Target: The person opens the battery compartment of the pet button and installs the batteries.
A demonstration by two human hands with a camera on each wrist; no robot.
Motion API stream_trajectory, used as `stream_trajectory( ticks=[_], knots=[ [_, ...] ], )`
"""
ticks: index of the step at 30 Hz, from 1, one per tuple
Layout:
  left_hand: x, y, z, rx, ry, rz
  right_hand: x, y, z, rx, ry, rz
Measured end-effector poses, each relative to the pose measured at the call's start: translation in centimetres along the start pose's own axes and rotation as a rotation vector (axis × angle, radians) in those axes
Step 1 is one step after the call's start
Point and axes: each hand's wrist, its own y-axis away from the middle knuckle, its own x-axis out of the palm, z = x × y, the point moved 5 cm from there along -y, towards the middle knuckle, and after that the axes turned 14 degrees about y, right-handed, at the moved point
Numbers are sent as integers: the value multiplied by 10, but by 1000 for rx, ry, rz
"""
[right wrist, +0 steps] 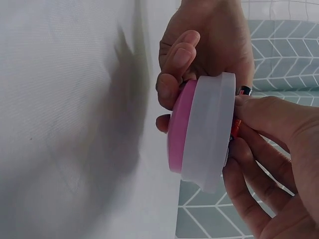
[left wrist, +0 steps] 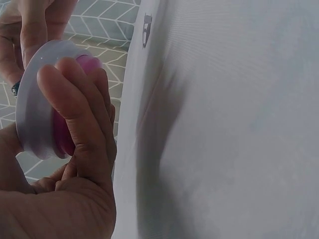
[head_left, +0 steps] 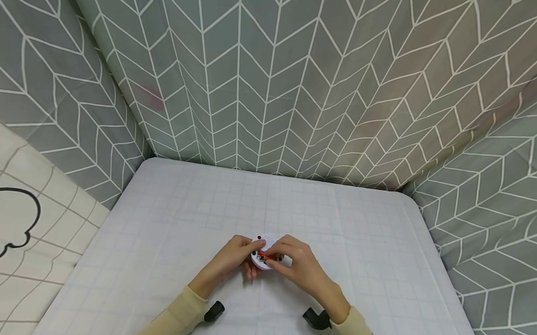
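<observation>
A round white device with a pink dome (right wrist: 180, 132) and a white body (right wrist: 208, 134) is held up over the table. My left hand (head_left: 233, 256) grips it, thumb on the white back and fingers around the pink side. Small speaker holes dot that back, which faces up in the head view. Orange-red and black batteries (head_left: 261, 255) sit in its battery compartment. My right hand (head_left: 301, 265) pinches at one battery (right wrist: 236, 128) with thumb and fingertips. How far this battery sits in the compartment is partly hidden by the fingers.
A white cloth (head_left: 181, 208) covers the table under both hands. Grey patterned curtains (head_left: 263, 87) stand behind and at the sides. Black wrist mounts (head_left: 318, 319) stick out near both sleeves.
</observation>
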Motion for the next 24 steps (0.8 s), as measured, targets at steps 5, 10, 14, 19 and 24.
stream_trajectory(
  ticks=[5,10,14,19,24],
  knots=[
    [1,0,0,8,-5,-1,2,0,0,16,-6,23],
    [1,0,0,9,-10,-8,2,-1,0,4,-12,21],
    [0,0,1,8,-13,-13,3,-1,1,4,-32,23],
    [0,0,2,13,-15,-15,4,-1,0,7,-32,19],
    [-1,-1,3,13,-21,-17,7,-1,1,5,-38,47]
  ],
)
